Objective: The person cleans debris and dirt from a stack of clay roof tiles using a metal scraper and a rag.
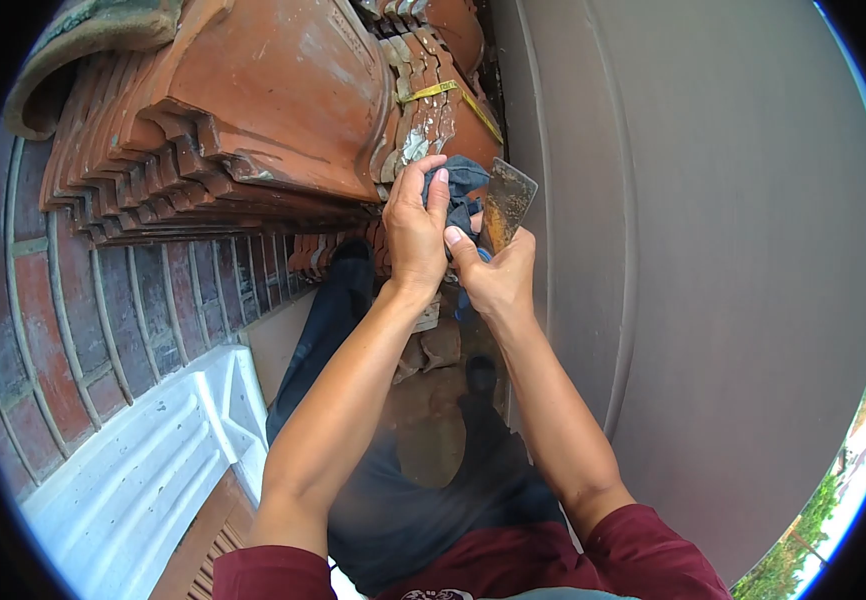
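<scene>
My left hand is closed around a bunched dark grey cloth, its thumb and fingers pointing away from me. Close beside it, my right hand grips a scraper with a flat, rust-stained metal blade that points up and away. A bit of blue shows at the right hand, by the scraper's lower end; the rest of its handle is hidden in the fingers. The cloth lies against the left side of the blade, and the right thumb presses near the cloth's lower edge.
Stacked orange clay roof tiles rise at the upper left, with a yellow strap over some behind. A smooth grey wall runs along the right. A brick wall and a white moulded panel stand at the left.
</scene>
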`<state>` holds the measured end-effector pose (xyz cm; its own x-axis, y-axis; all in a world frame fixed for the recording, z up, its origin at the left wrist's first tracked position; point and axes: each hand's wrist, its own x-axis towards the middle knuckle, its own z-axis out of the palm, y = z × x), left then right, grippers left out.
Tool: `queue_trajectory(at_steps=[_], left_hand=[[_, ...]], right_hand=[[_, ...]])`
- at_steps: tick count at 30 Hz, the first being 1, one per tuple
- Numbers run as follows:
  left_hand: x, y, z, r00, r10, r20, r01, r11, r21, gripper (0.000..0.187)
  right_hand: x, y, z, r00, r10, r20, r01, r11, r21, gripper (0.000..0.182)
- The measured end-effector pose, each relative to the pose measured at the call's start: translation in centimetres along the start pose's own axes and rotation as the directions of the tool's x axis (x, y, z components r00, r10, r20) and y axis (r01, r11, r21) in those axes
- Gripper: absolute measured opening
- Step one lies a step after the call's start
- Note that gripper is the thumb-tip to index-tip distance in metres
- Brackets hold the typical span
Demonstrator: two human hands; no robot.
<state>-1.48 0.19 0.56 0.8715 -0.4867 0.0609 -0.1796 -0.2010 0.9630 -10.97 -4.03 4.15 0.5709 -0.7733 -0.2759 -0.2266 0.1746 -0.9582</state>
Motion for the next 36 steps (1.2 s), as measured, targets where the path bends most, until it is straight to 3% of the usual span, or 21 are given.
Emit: queue_trajectory(at_steps=[11, 16, 19, 23, 26, 31, 34, 36], left_hand=[[0.2, 0.0, 0.4, 0.999, 0.046, 0.004, -0.046, 0.999, -0.013, 0.02], [0.4, 0.1, 0.6, 0.999, 0.048, 0.008, -0.048, 0.999, -0.025, 0.02], [0.4, 0.0, 0.8, 0.992, 0.122, -0.009, -0.122, 0.992, 0.015, 0.02], [0.4, 0.0, 1.1, 0.994, 0.107, -0.009, -0.107, 0.994, 0.008, 0.019], [0.4, -0.1, 1.2, 0.994, 0.109, -0.011, -0.108, 0.994, 0.005, 0.019], [0.4, -0.3, 1.4, 0.999, 0.052, 0.003, -0.052, 0.998, -0.022, 0.019], [0.5, -0.6, 1.5, 0.991, 0.133, -0.009, -0.132, 0.99, 0.04, 0.018], [0.5, -0.5, 1.5, 0.998, 0.07, 0.004, -0.07, 0.998, 0.004, 0.019]], right_hand=[[0.3, 0.7, -0.4, 1.0, 0.029, 0.003, -0.029, 0.994, 0.109, 0.007], [0.6, 1.1, -0.4, 0.999, -0.034, -0.001, 0.034, 0.995, 0.089, 0.014], [0.6, 1.6, -0.6, 0.999, -0.042, 0.003, 0.041, 0.994, 0.102, 0.015], [0.6, 1.3, -0.8, 0.999, 0.024, -0.026, -0.02, 0.989, 0.144, 0.009], [0.9, 1.6, -0.9, 0.999, -0.041, 0.0, 0.041, 0.994, 0.099, 0.014], [0.8, 1.4, -1.1, 1.0, 0.013, 0.003, -0.013, 0.993, 0.121, 0.009], [0.8, 1.3, -1.1, 1.0, 0.028, -0.006, -0.027, 0.991, 0.131, 0.007], [0.8, 1.3, -1.1, 1.0, 0.022, -0.013, -0.02, 0.992, 0.127, 0.007]])
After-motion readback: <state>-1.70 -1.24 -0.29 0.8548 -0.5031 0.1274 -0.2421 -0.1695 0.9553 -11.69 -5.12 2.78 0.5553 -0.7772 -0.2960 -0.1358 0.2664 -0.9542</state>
